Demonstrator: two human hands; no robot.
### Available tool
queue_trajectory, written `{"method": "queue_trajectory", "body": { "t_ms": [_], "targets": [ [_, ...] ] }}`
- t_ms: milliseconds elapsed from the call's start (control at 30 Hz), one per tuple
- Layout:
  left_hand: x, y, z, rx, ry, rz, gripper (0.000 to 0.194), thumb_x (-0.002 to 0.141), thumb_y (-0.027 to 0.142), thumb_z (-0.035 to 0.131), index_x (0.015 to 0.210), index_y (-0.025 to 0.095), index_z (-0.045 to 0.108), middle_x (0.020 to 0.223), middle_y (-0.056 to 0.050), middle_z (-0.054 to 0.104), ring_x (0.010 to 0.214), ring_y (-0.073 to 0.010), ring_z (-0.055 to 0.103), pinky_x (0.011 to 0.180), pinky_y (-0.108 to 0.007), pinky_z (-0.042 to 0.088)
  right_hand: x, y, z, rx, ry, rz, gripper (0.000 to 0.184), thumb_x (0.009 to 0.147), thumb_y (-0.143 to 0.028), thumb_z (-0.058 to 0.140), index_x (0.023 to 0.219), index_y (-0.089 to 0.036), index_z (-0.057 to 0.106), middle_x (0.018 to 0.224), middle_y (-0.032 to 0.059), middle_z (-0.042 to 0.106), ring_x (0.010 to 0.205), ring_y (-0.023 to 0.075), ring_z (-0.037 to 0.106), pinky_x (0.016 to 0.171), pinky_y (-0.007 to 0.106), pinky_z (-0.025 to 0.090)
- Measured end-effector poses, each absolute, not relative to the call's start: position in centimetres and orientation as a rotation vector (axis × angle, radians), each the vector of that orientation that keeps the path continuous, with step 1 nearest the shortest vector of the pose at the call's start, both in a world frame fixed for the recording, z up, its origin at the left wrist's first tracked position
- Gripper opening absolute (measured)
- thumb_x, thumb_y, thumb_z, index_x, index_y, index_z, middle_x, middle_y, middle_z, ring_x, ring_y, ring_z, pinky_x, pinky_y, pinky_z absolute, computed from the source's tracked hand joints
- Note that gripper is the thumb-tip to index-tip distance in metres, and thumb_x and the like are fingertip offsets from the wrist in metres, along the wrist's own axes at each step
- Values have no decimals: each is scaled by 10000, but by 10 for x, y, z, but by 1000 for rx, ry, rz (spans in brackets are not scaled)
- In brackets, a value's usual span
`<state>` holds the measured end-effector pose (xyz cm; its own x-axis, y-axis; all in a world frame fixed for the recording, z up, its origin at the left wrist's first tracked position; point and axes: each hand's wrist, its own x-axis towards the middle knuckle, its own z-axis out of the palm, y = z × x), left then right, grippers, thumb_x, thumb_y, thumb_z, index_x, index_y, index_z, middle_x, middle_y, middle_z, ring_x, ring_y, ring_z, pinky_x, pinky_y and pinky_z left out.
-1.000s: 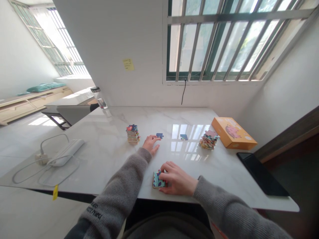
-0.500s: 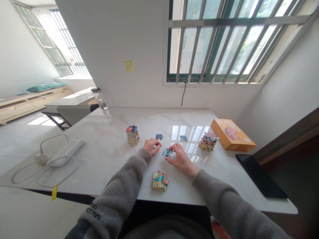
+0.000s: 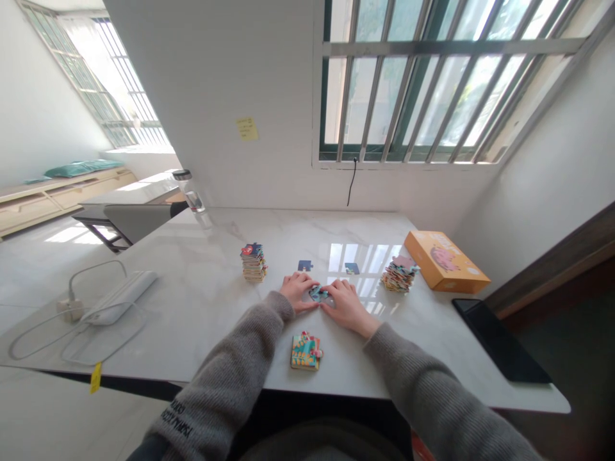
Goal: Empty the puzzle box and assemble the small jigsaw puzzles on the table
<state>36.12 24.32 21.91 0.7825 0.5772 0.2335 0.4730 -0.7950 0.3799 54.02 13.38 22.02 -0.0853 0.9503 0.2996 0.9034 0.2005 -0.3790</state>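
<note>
A blue-green puzzle piece [image 3: 317,293] is gripped between my two hands, just above or on the white table; I cannot tell which. My left hand [image 3: 298,291] closes on its left side, with thumb and fingers at its edges. On the right side, my right hand [image 3: 346,306] pinches the same piece. Beyond my hands lie two separate dark blue puzzle pieces, one on the left [image 3: 305,265] and one on the right [image 3: 352,268]. Nearer my body is a short stack of colourful puzzle pieces [image 3: 306,352].
Tall puzzle-piece stacks stand at left [image 3: 254,263] and right [image 3: 399,275]. An orange box [image 3: 446,261] and a black tablet [image 3: 500,339] are at the right. A power strip [image 3: 120,298] with cables lies at the left; a clear bottle [image 3: 192,193] stands at the back.
My left hand has moved right and taken hold of the puzzle piece, which my right hand held alone before. The two hands now meet around it.
</note>
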Motion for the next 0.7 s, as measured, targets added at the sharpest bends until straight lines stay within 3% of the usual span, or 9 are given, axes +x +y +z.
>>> {"method": "queue_trajectory", "body": {
  "t_ms": [167, 367, 533, 700],
  "targets": [
    [359, 245, 221, 2606, 761, 479, 377, 776, 344, 729, 1130, 248, 643, 1077, -33, 689, 1082, -264, 549, 961, -430, 385, 543, 134, 221, -1523, -1993, 244, 281, 864, -158, 641, 1137, -223, 632, 1072, 75, 621, 1034, 240, 529, 932, 392, 422],
    [355, 252, 221, 2522, 651, 497, 392, 733, 259, 747, 1106, 226, 631, 1052, -31, 695, 1019, -232, 587, 954, -373, 439, 551, 141, 223, -1483, -2052, 285, 286, 873, -184, 658, 1151, -233, 613, 1080, 57, 657, 1036, 232, 534, 921, 377, 417],
    [359, 249, 221, 2622, 834, 466, 373, 734, 354, 778, 1043, 198, 639, 879, -32, 676, 894, -230, 595, 840, -359, 442, 546, 136, 222, -1566, -2069, 172, 223, 899, -189, 612, 1119, -226, 624, 1112, 78, 625, 1058, 238, 526, 915, 381, 411],
    [355, 236, 225, 2620, 906, 384, 284, 879, 423, 644, 1066, 210, 643, 712, 10, 654, 798, -203, 589, 842, -372, 384, 541, 131, 224, -1633, -2083, 121, 218, 902, -281, 636, 1115, -234, 645, 1056, 80, 602, 1031, 252, 520, 901, 398, 408]
  ]
}}
